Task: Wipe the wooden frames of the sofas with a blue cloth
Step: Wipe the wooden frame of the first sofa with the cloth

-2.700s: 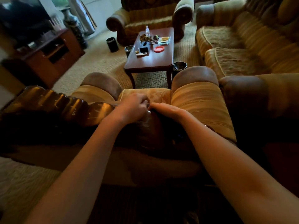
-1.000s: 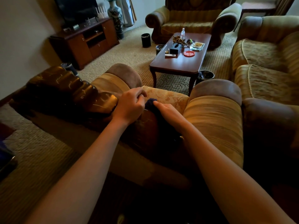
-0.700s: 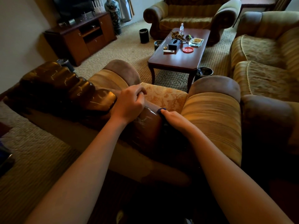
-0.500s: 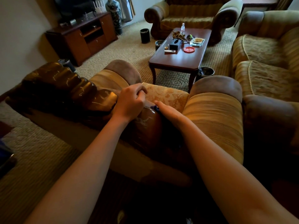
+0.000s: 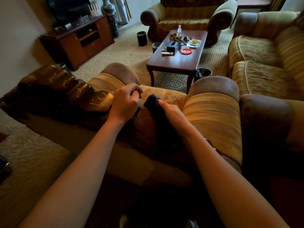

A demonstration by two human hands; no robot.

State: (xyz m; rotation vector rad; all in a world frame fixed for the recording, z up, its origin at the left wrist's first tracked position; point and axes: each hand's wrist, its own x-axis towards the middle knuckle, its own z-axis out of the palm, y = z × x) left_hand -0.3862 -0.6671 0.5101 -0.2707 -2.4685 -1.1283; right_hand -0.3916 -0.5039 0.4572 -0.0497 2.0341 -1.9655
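I stand behind the armchair point(image 5: 212, 116) and lean over its back, both forearms reaching forward. My right hand point(image 5: 173, 112) lies flat on the blue cloth point(image 5: 153, 102), fingers fairly straight, pressing it against the carved wooden frame point(image 5: 144, 122) at the top middle of the chair's back; the cloth bunches up past my fingertips and hangs dark beneath my palm. My left hand point(image 5: 125, 102) sits just beside it on the left, fingers curled over the top edge of the frame where the glossy scalloped wood point(image 5: 65, 86) runs off to the left; whether it truly grips the wood or only rests there I cannot tell. The two hands are near each other, not touching. Beyond the chair stands a coffee table point(image 5: 177, 63) carrying a red dish point(image 5: 186, 51), a water bottle point(image 5: 179, 29) and other small items, with a second armchair point(image 5: 187, 17) behind it and a sofa point(image 5: 266, 53) to the right.
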